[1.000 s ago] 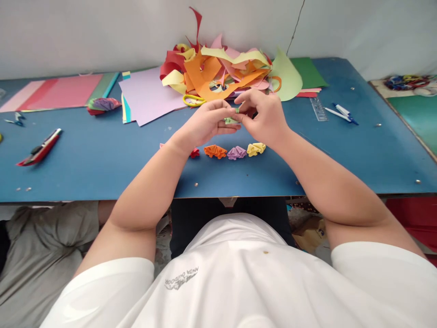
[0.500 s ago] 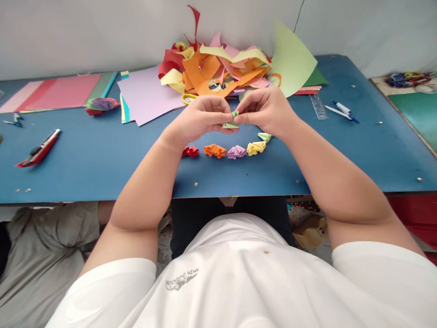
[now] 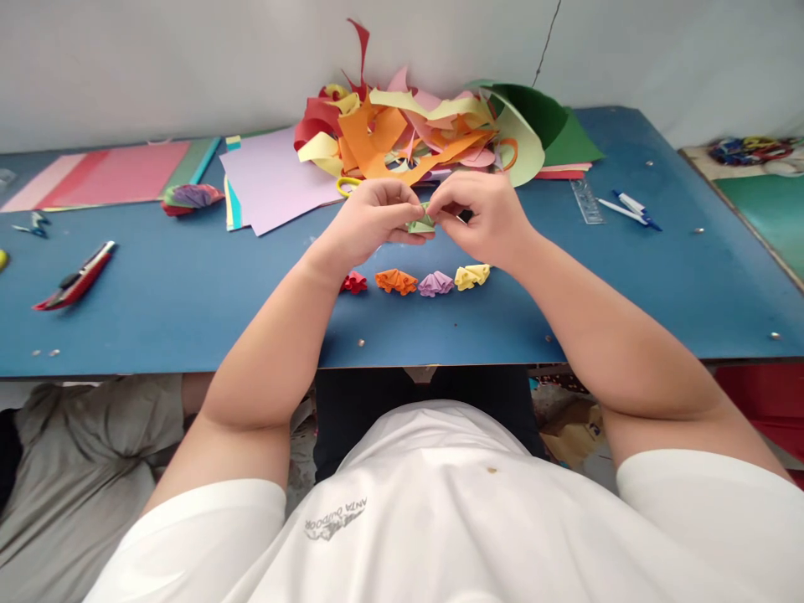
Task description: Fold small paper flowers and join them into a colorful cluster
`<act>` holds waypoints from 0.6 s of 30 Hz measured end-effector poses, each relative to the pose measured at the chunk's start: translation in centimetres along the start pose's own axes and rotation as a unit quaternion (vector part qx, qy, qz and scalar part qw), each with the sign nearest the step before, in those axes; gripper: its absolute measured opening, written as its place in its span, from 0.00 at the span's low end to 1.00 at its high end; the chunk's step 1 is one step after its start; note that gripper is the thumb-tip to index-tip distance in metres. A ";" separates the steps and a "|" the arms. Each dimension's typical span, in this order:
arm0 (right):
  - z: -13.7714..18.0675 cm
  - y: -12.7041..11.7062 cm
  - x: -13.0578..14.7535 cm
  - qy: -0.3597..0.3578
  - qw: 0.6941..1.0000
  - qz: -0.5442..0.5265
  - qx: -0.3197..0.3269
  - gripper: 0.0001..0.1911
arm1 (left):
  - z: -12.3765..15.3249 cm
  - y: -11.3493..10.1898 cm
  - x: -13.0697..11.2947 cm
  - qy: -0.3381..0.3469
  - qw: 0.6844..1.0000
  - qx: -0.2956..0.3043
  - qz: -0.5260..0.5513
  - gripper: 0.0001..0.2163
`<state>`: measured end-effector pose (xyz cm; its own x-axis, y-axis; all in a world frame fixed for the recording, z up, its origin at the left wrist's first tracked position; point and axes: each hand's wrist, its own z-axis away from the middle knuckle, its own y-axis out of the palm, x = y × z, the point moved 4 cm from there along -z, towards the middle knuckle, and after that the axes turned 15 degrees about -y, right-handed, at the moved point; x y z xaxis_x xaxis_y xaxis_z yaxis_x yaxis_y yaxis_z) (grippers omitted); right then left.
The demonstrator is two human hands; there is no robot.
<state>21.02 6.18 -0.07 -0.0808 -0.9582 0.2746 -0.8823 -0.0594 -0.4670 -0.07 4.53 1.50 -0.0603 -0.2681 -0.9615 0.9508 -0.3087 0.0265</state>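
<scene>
A small light green paper piece (image 3: 420, 224), creased and partly hidden by fingers, is pinched between both hands above the blue table. My left hand (image 3: 380, 216) has its thumb on top of the piece and its fingers underneath. From the other side my right hand (image 3: 487, 213) grips the piece's upper right edge with thumb and fingertips. Below the hands lies a row of curled, pleated paper pieces: red (image 3: 355, 282), orange (image 3: 396, 281), purple (image 3: 435, 284) and yellow (image 3: 471, 276). My left forearm borders the red one.
Orange paper scraps (image 3: 377, 138) are heaped with other colours at the back, beside a purple sheet (image 3: 282, 176) and a curled green sheet (image 3: 524, 126). A red utility knife (image 3: 75, 276) lies left; a clear ruler (image 3: 588, 199) and pens (image 3: 630, 208) lie right.
The tall light green sheet at the back has flopped over and shows its dark green side. My right hand has shifted slightly and now covers the light green piece beside the yellow one.
</scene>
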 end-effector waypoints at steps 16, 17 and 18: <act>0.3 0.5 -0.6 0.130 0.986 -0.086 -0.055 0.16 | 0.4 -0.6 -0.9 0.021 0.995 -0.013 -0.097 0.13; 0.3 0.6 -0.6 0.136 0.985 -0.093 -0.054 0.14 | 0.4 -0.7 -1.0 0.034 0.992 -0.022 -0.118 0.12; 0.3 0.6 -0.6 0.141 0.984 -0.098 -0.051 0.12 | 0.3 -0.9 -1.1 0.047 0.989 -0.030 -0.139 0.11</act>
<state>20.67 6.64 -0.75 -0.0174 -0.8140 0.5805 -0.9345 -0.1933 -0.2990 -0.91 4.81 2.58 -0.2950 -0.0933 -0.9509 0.9181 -0.3034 -0.2550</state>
